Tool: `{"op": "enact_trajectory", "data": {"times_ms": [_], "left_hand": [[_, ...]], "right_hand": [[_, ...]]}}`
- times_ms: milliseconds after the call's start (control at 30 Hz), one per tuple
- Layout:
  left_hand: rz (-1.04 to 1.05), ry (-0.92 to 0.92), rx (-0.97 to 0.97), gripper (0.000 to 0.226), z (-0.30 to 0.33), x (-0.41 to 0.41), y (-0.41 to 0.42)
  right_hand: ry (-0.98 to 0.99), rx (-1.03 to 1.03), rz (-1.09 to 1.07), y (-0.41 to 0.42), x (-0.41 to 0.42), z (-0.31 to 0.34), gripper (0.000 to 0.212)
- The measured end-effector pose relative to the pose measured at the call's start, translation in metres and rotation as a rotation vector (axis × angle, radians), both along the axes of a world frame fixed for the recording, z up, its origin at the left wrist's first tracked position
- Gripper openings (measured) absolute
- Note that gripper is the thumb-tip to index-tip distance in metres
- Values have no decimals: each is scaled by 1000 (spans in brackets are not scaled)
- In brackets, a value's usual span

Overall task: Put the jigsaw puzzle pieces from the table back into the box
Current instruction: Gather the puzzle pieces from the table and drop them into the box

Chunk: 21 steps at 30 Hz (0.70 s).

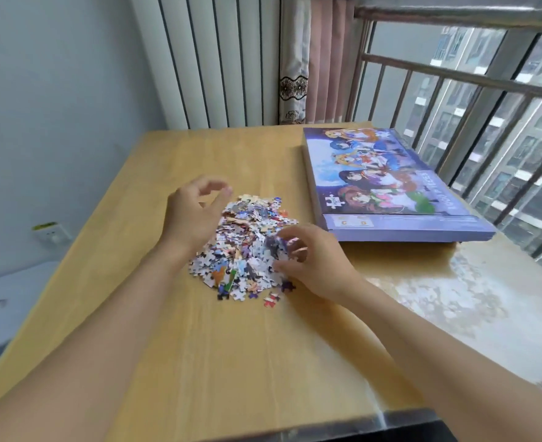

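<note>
Wooden table [174,339] carries your puzzle pieces [244,247] heaped at centre, the closed purple box [387,183] lying at two o'clock. Your left hand [193,215] hovers loosely curled, holding nothing, at the heap's ten o'clock edge; your right hand [314,260] pinches several pieces at its four o'clock edge.

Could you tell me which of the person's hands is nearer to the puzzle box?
Right. The right hand is at the pile's box-side edge, just short of the puzzle box; the left hand is across the pile of pieces, farther away.

Glossy wood-look table [199,346], printed cardboard box [391,186], cardboard puzzle pieces [247,250], metal railing [454,74].
</note>
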<state>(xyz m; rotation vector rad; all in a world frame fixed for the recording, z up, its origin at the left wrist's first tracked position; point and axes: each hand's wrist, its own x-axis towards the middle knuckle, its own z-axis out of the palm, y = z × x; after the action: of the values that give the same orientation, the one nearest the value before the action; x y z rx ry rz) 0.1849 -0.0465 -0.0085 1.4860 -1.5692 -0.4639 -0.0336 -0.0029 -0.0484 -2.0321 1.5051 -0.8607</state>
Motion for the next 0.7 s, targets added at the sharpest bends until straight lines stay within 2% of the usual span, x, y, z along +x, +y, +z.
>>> {"op": "enact_trajectory", "data": {"times_ms": [67, 100, 167, 233, 300, 400, 533, 700], "left_hand": [[57, -36, 117, 36, -15, 17, 11], [61, -37, 195, 43, -24, 23, 15], [51, -47, 281, 47, -36, 26, 22], [68, -34, 283, 40, -38, 25, 24], [89, -4, 285, 36, -36, 24, 24], [82, 47, 290, 32, -39, 23, 26], [76, 387, 337, 23, -40, 27, 24], [-30, 446, 372, 32, -38, 27, 26]], "right_hand": [[-85, 2, -28, -1, 8, 5, 51], [-64, 17, -20, -3, 12, 8, 57], [76, 99, 27, -8, 19, 17, 83], [260, 222, 74, -12, 29, 23, 117], [419, 308, 105, -16, 39, 23, 134], [494, 235, 76, -20, 52, 17, 135], [445, 160, 35, -26, 57, 13, 122], [216, 125, 54, -32, 52, 3, 100]]}}
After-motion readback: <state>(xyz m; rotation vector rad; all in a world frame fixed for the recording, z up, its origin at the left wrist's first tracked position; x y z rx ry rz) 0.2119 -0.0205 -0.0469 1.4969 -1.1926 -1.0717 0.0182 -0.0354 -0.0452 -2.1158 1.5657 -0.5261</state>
